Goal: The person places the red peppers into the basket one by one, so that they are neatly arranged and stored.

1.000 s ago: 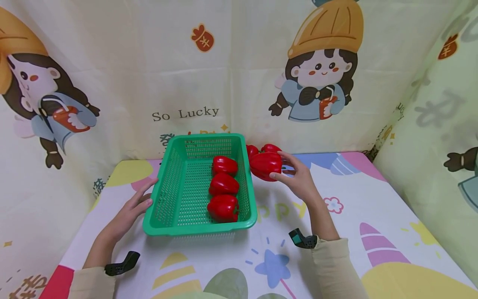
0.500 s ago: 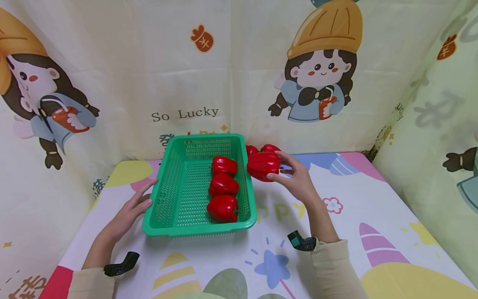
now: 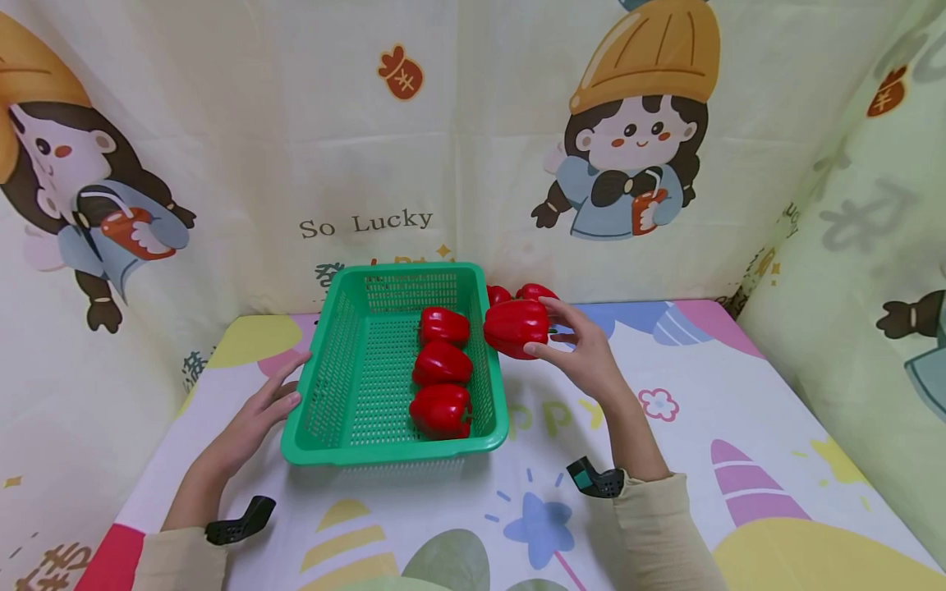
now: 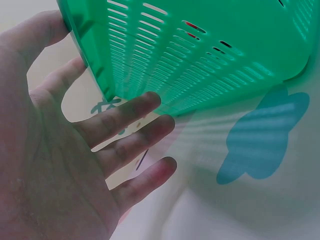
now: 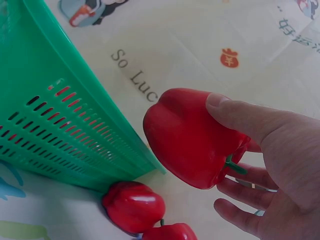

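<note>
Left hand is touching the left edge of a green basket, and its fingers are reaching out spread apart, not gripping it. The basket is sitting on the counter. Inside it, along the right side, three red peppers are lying in a row: the back pepper, the middle pepper and the front pepper. No hand is touching these three, so they are looking done. Outside the basket, past its right side and toward the back, a left loose pepper and a right loose pepper are lying close together on the counter. No hand is holding them, so both are looking left to do. In front of them, the held pepper is hanging off the counter, just beside the basket's right edge. I cannot tell if it is touching that edge. Right hand is pinching it between thumb and fingers, with its green stem pointing toward the palm. With three of six peppers sitting inside, the job is looking about half done.
</note>
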`<state>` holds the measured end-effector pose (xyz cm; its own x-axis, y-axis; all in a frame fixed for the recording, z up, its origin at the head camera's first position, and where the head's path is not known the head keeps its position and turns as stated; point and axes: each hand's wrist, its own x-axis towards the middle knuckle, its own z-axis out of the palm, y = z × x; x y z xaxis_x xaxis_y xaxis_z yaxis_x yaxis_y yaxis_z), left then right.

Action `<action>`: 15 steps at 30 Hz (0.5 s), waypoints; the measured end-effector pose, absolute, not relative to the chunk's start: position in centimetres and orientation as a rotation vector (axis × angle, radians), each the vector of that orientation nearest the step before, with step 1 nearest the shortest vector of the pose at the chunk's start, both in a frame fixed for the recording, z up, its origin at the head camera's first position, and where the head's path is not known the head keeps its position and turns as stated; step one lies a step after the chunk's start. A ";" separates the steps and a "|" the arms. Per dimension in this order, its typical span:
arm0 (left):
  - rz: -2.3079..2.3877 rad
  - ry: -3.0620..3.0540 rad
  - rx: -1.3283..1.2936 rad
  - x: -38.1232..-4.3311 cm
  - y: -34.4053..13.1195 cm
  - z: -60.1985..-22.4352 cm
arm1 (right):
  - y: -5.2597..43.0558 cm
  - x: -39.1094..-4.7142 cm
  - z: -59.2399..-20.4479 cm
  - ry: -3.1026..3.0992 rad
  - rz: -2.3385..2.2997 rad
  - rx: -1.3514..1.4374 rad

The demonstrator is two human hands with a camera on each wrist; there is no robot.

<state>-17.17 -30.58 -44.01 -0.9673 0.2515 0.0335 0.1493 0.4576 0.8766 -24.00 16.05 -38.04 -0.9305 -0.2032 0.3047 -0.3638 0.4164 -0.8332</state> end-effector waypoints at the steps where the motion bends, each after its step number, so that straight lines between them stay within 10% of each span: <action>1: 1.544 2.596 0.360 -17.2 -30.6 -44.0 | 16.0 -24.0 -38.0 -2.510 1.533 0.508; 15: 1.545 2.598 0.350 -17.3 -30.7 -44.3 | 14.5 -21.7 -34.8 -2.528 1.524 0.542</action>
